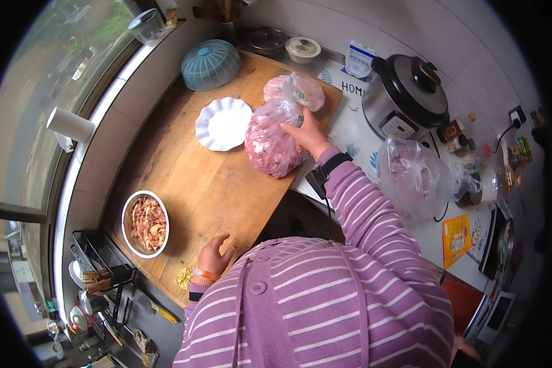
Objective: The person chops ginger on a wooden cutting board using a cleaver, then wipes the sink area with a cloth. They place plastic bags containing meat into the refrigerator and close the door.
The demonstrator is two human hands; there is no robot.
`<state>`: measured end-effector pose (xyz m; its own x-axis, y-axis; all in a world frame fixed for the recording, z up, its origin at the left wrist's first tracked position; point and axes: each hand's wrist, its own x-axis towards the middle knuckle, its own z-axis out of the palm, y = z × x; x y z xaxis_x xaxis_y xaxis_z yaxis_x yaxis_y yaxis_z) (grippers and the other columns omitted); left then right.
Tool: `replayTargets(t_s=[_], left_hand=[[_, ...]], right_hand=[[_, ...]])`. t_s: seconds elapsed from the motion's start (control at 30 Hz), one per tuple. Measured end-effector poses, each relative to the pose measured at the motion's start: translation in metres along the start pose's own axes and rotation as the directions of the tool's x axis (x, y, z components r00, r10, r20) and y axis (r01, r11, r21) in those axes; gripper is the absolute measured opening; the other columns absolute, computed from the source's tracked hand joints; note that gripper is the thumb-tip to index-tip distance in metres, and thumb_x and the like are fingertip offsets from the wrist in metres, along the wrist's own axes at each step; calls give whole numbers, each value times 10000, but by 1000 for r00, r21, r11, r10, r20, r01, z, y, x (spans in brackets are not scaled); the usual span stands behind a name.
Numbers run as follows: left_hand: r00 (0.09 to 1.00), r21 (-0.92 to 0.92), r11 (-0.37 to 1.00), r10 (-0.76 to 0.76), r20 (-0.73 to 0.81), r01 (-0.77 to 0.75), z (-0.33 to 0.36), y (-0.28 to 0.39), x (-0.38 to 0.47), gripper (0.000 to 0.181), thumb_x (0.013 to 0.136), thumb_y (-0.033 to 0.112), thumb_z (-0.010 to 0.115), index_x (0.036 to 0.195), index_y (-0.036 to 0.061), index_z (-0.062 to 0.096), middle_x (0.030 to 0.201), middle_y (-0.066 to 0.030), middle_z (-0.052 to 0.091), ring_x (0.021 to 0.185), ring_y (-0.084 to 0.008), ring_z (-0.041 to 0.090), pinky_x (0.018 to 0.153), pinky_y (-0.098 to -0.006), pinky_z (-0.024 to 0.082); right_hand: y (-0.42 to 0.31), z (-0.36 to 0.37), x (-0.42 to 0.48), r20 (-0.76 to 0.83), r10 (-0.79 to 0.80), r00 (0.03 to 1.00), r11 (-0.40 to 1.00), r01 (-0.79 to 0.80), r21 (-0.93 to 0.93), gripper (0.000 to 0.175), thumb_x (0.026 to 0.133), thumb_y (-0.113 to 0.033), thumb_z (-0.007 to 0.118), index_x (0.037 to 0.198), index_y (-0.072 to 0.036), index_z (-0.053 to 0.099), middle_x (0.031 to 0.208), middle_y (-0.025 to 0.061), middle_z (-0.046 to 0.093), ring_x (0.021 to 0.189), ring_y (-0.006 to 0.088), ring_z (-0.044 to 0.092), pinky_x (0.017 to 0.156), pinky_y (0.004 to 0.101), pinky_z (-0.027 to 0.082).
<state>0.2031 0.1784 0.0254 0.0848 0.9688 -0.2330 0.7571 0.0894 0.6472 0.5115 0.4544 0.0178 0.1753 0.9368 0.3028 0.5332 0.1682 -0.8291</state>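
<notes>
My right hand point(309, 133) grips a clear plastic bag of raw pink meat point(273, 145) near its gathered top, thumb on the near side; some of its fingers are hidden. Just behind it lies a second clear bag of pale pink meat point(310, 92). Both bags are on a large wooden board point(198, 184), beside a white scalloped plate point(224, 124). At the board's near edge, my left hand point(215, 255) holds nothing, its fingers apart. Close to that wrist is a small heap of chopped yellowish bits point(184, 278). A round bowl of cut raw meat point(146, 224) stands at the left.
A blue mesh food cover point(210, 64) sits at the board's far corner. On the right counter are an electric pressure cooker point(405, 99), another plastic bag with pinkish contents point(411, 177) and several bottles. A yellow-handled knife point(163, 313) lies near a black rack point(103, 257) at lower left.
</notes>
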Motion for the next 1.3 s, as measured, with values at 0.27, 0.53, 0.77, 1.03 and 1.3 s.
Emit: replayTargets(t_s=[0.27, 0.53, 0.77, 1.03, 1.3], left_hand=[[1000, -8, 1000, -20, 13, 20, 5, 1, 5, 399, 810, 258, 694, 1152, 69, 618, 1115, -183, 635, 1027, -344, 617, 868, -397, 504], [990, 12, 993, 118, 81, -119, 9, 17, 27, 405, 816, 270, 677, 1158, 65, 610, 1121, -193, 625, 1042, -365, 596, 890, -408, 486], [984, 40, 985, 165, 64, -168, 12, 20, 27, 426, 809, 264, 705, 1167, 52, 615, 1086, -189, 644, 988, -326, 633, 836, -396, 512], [996, 37, 996, 79, 40, -81, 10, 5, 4, 443, 811, 272, 714, 1183, 53, 613, 1101, -193, 640, 997, -313, 636, 837, -390, 516], [998, 33, 998, 57, 31, -58, 7, 2, -5, 445, 807, 273, 717, 1181, 54, 615, 1097, -191, 642, 975, -310, 639, 824, -392, 518]], right_hand=[[4, -17, -15, 252, 294, 922, 803, -381, 459, 328, 895, -206, 636, 1147, 1, 602, 1031, 62, 652, 920, 114, 592, 808, 272, 465], [11, -66, -62, 202, 422, 884, 692, -458, 558, 302, 901, -130, 627, 1177, -35, 551, 958, 20, 621, 818, 91, 597, 740, 235, 488], [7, -29, -129, 755, 159, 636, 890, -423, 169, 359, 869, -91, 619, 1222, -51, 565, 801, 19, 623, 731, 90, 596, 683, 238, 487], [14, 10, -141, 802, 192, 565, 934, -356, 27, 456, 843, -147, 649, 1275, -53, 534, 831, 29, 626, 752, 90, 580, 687, 250, 480], [7, 37, -134, 781, 127, 612, 951, -298, 79, 593, 790, -191, 686, 1331, -57, 484, 921, 84, 639, 834, 170, 611, 729, 305, 502]])
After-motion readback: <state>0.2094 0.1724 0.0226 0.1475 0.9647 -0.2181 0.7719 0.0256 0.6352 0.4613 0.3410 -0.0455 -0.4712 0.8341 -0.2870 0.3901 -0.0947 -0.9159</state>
